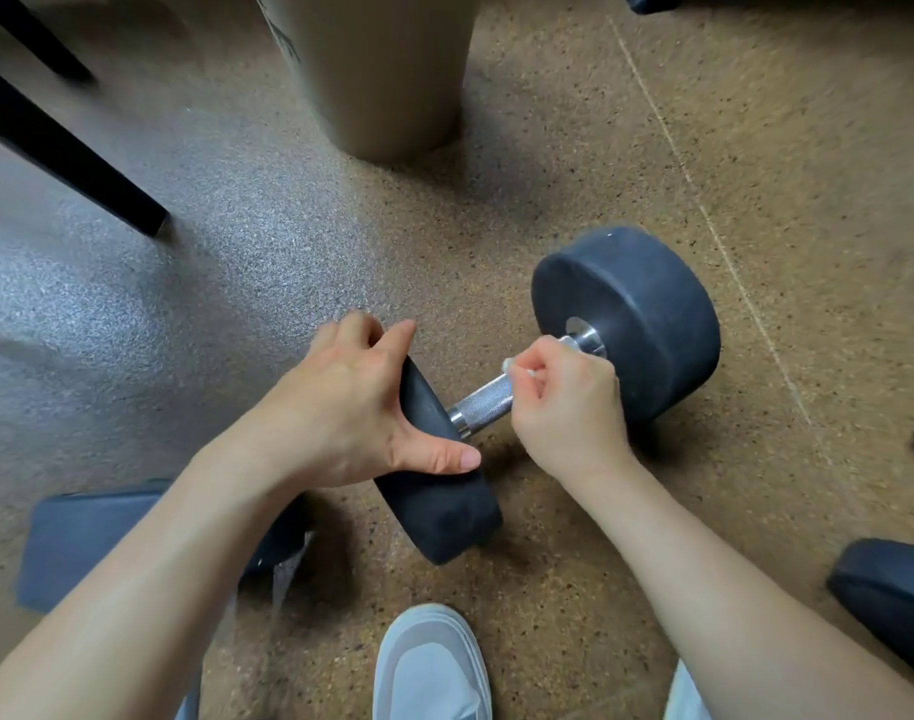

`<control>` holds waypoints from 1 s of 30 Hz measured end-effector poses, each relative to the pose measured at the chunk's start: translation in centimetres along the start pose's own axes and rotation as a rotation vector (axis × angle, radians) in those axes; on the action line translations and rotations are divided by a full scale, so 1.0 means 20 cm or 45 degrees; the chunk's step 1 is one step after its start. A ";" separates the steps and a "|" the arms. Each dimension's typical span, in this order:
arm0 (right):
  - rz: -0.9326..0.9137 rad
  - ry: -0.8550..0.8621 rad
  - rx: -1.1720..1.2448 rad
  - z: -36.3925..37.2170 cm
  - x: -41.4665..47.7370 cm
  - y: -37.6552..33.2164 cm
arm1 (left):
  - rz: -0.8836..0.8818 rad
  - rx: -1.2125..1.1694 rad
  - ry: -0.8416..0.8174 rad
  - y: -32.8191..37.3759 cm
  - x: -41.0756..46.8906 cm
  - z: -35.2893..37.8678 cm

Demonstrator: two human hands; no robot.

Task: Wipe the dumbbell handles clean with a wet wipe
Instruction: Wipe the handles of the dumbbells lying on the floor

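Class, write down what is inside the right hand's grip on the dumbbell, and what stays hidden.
The right hand closes round the metal handle; a bit of white wipe peeks out. The rest of the wipe is covered.

Even, soft indoor light; pale glare on left floor (106, 304); motion-blurred, wide-angle-stretched edges.

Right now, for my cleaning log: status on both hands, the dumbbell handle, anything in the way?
Left hand grips near weight head, steadying. Right hand curled round handle, wet wipe inside. Nothing blocking handle.
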State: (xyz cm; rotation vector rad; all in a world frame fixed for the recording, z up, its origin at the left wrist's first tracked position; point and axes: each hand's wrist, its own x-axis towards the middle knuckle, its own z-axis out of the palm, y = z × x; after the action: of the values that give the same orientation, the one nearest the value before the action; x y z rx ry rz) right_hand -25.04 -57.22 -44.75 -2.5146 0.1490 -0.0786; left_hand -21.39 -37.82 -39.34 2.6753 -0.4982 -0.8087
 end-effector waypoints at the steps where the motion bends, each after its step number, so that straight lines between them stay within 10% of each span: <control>1: -0.057 -0.086 0.021 0.00 -0.04 -0.02 | -0.015 0.008 0.021 0.02 -0.01 0.01; 30: -0.143 0.058 0.319 -0.03 -0.38 0.22 | -0.088 0.106 0.058 0.38 -0.36 0.25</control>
State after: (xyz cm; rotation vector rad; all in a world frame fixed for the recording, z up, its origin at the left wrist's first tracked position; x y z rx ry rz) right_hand -33.12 -60.12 -47.00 -2.2706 0.0147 -0.1888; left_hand -31.72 -42.61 -37.01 2.7946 -0.4403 -0.7599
